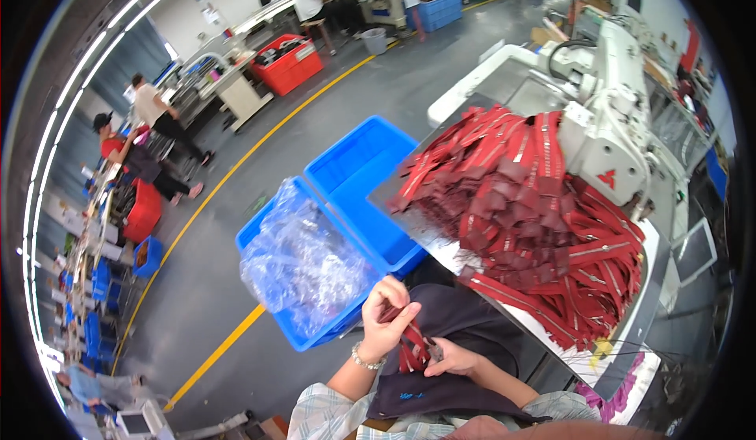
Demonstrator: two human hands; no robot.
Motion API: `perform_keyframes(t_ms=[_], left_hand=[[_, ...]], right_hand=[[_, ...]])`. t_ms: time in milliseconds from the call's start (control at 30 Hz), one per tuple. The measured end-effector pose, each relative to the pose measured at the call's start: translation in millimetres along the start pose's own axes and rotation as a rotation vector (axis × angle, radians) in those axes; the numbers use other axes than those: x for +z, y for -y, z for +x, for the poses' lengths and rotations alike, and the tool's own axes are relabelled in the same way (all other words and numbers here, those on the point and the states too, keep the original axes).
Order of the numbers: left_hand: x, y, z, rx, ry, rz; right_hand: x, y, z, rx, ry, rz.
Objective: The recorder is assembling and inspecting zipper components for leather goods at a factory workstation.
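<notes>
My left hand (384, 320), with a beaded bracelet at the wrist, is closed round one end of a small bunch of dark red zippers (413, 345). Lower and to the right, my right hand (458, 359) pinches at the bunch's other end, where a small greyish bit shows that I cannot make out. Both hands are over my lap, above a dark apron (429, 397). To their right, a large heap of red zippers (520, 219) with metal teeth and darker end tabs covers the worktable (441, 252) of a white sewing machine (610, 137).
Left of my hands stands a blue bin (264, 218) holding clear plastic bags (303, 247). An open blue bin (366, 160) adjoins it by the table edge. Yellow floor lines (268, 137) run past. Several people work at benches farther off, near red crates (287, 63).
</notes>
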State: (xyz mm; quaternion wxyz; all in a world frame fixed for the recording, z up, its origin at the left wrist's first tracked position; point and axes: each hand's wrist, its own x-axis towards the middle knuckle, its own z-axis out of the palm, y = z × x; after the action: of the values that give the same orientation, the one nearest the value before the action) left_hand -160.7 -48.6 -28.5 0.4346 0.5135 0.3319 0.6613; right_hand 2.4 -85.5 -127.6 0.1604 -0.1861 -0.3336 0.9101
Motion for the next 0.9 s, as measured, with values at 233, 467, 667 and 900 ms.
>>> perform_keyframes(t_ms=[233,467,667,900], left_hand=[[28.9,3.1,16.8,0.091,0.22,0.062],[66.7,4.6,32.4,0.432,0.761,0.416],[123.3,19.4,57.2,0.758,0.986,0.514],[212.9,-5.5,126.6,0.923,0.707,0.512]], right_hand=[[12.1,6.1,-44.0,-0.095,-0.092,-0.075],[19.8,77.4,-163.2,-0.254,-0.571,-0.439],[46.7,153.3,-246.3,-0.313,-0.934,-0.785],[65.2,249.4,-282.8,-0.488,-1.236,-1.213]])
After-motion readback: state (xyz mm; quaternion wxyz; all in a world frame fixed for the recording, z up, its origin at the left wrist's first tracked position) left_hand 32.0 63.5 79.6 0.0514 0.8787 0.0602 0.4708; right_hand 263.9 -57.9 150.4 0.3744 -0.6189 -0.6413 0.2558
